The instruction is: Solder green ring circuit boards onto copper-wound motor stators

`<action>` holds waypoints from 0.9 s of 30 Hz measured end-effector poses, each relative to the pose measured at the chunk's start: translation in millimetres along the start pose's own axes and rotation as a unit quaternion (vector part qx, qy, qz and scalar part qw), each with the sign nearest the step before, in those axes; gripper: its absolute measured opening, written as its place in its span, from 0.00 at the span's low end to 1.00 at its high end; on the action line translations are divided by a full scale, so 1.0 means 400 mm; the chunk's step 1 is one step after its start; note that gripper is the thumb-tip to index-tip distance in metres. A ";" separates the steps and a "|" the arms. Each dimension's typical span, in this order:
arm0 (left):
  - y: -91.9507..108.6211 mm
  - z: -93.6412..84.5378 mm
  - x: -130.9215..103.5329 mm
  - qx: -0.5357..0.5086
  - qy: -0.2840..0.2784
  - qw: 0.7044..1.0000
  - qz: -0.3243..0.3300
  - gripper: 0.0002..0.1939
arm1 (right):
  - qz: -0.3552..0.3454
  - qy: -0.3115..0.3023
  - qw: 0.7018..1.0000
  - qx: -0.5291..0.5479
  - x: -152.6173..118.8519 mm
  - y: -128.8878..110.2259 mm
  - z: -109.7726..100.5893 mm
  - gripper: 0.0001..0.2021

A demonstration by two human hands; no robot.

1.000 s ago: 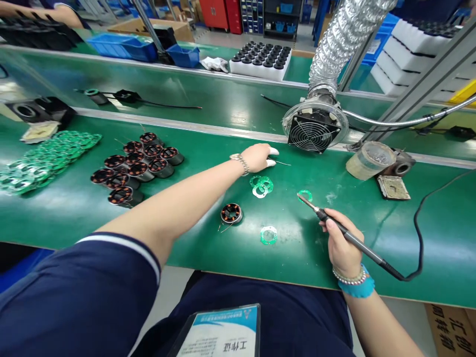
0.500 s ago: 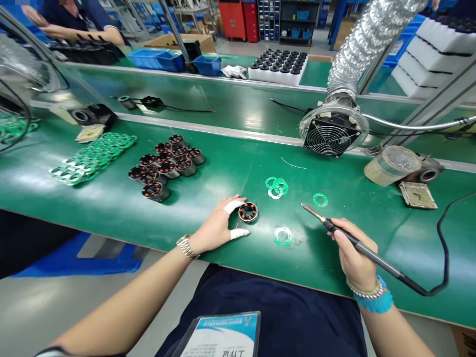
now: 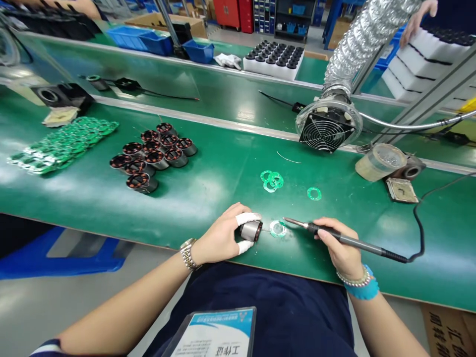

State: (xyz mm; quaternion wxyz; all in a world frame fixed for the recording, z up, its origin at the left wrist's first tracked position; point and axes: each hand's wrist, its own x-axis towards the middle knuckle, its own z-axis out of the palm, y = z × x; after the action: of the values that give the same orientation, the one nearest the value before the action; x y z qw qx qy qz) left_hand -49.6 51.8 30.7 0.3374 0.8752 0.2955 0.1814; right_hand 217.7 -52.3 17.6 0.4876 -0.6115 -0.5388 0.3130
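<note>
My left hand (image 3: 225, 233), with white covers on thumb and finger, grips a motor stator (image 3: 251, 231) that lies on its side, its copper-wound end facing right. A thin wire runs from that end to a ring-shaped circuit board (image 3: 278, 228) flat on the bench. In my right hand (image 3: 340, 246) is a soldering iron (image 3: 345, 240), held like a pen. Its tip hovers near the right upper edge of that board; whether it touches cannot be made out. Beyond lie a small pile of green ring boards (image 3: 272, 181) and a single one (image 3: 314, 193).
Several stators (image 3: 156, 157) stand grouped at left, beside rows of green boards (image 3: 61, 145). A fan (image 3: 323, 130) on a foil duct stands at the back. A plastic tub (image 3: 381, 161) and a sponge tray (image 3: 401, 190) sit at right. Another person's hand (image 3: 420, 20) rests near white foam trays (image 3: 427, 69).
The stator has been tipped from upright onto its side, and my left hand has closed around it. The soldering iron has moved left, nearer the ring board. The view has shifted slightly.
</note>
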 end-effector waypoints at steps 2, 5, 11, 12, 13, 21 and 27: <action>-0.012 0.007 0.000 -0.007 -0.003 1.000 0.002 0.25 | -0.005 -0.042 0.999 -0.021 0.006 -0.018 0.005 0.07; -0.027 0.014 0.003 -0.021 -0.006 1.000 0.004 0.25 | -0.016 -0.088 0.995 -0.041 0.015 -0.040 0.015 0.07; -0.029 0.014 0.010 -0.027 -0.017 0.999 0.009 0.24 | -0.037 -0.127 0.989 -0.066 0.023 -0.047 0.024 0.07; -0.028 0.014 0.011 -0.027 -0.017 0.999 0.009 0.24 | -0.036 -0.132 0.988 -0.069 0.024 -0.047 0.023 0.07; -0.027 0.014 0.012 -0.026 -0.016 0.999 0.009 0.24 | -0.034 -0.137 0.987 -0.070 0.025 -0.047 0.023 0.06; -0.025 0.012 0.015 -0.034 -0.011 0.999 0.014 0.21 | -0.042 -0.152 0.986 -0.054 0.032 -0.055 0.026 0.06; -0.024 0.014 0.021 -0.038 -0.017 0.999 0.010 0.22 | -0.039 -0.151 0.986 -0.060 0.032 -0.052 0.025 0.06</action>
State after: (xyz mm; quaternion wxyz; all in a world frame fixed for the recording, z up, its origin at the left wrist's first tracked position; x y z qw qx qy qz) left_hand -44.3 60.2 20.9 0.3732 0.8679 0.2736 0.1805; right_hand 204.0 -38.6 35.6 0.3744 -0.5637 -0.6481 0.3493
